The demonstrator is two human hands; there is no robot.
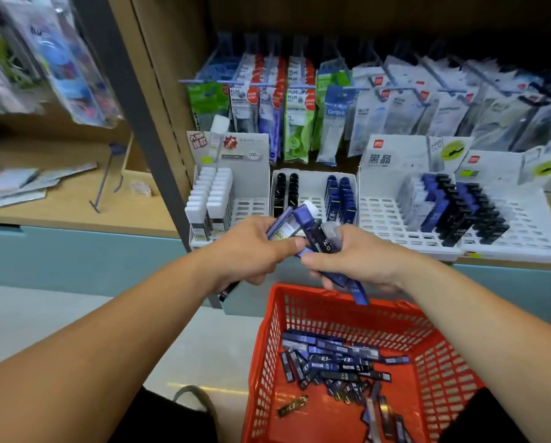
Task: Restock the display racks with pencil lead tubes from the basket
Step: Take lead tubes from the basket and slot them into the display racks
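Both hands meet above the red basket [267, 346], in front of the display racks. My left hand [251, 251] grips a fan of blue and clear pencil lead tubes [287, 225]. My right hand [354, 260] holds several dark blue tubes [323, 241], and one of them sticks out below the palm over the basket rim. Loose tubes [334, 362] lie piled on the basket floor. On the shelf stand a white rack [248, 206] with white-capped tubes at left, a middle rack [312, 187] with black and blue tubes, and a wide rack [386, 219] at right with blue and black tubes.
Packets of refills [299, 100] hang on hooks behind the racks. A grey upright post [146, 123] divides the shelves. The left shelf [76, 199] holds flat packets and pens. A teal base panel [76, 257] runs below the shelf, with pale floor beneath.
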